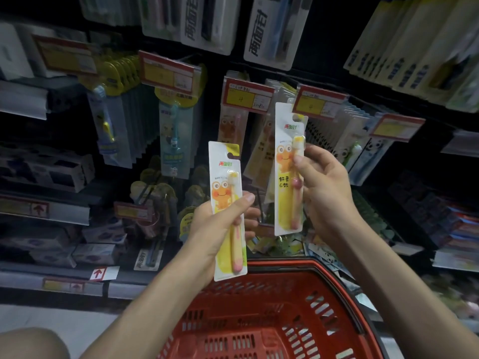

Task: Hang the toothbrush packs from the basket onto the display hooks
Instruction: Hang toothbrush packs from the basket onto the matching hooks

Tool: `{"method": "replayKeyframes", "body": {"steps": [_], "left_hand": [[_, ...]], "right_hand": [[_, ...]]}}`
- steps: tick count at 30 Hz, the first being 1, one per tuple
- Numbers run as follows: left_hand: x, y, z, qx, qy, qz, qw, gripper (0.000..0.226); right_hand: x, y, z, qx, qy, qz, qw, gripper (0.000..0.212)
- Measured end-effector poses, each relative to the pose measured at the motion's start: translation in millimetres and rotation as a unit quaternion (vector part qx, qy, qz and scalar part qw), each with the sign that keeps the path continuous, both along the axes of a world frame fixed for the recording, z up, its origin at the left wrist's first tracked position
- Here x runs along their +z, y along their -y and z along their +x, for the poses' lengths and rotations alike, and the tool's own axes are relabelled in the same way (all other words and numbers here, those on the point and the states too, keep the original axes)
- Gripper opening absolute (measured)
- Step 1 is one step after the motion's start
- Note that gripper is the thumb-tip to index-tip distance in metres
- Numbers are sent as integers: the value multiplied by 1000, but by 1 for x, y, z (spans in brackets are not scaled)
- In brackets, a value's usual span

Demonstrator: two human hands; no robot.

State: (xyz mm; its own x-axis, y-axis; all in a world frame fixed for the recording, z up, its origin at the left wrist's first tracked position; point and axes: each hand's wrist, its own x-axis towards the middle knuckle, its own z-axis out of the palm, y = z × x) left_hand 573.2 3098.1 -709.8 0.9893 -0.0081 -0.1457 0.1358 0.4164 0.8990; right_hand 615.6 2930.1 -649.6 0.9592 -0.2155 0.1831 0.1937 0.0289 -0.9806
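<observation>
I hold two children's toothbrush packs, each white and yellow with an orange frog. My left hand [220, 224] grips the lower pack [228, 187] around its middle, thumb across the front, above the red basket [261, 301]. My right hand [321, 182] pinches the higher pack [287, 182] by its right edge. The top of that pack sits just below a red and yellow price tag [317, 103] at the end of a display hook. Whether its hang hole is on the hook I cannot tell.
Rows of hanging toothbrush packs fill the hooks, with another price tag [247, 97] to the left and larger white packs [274, 29] above. Boxed goods line the shelves [44, 211] at left and right. The basket's inside shows only its slotted bottom.
</observation>
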Motion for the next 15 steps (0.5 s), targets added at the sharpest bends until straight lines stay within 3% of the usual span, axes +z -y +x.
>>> {"method": "replayKeyframes", "body": {"steps": [6, 15], "left_hand": [[-1, 0, -1, 1, 0, -4, 1000, 23], [1, -3, -1, 6, -7, -1, 1000, 24]], "right_hand": [[5, -3, 15, -50, 35, -79, 995, 29], [1, -5, 26, -114, 57, -71, 989, 17]]}}
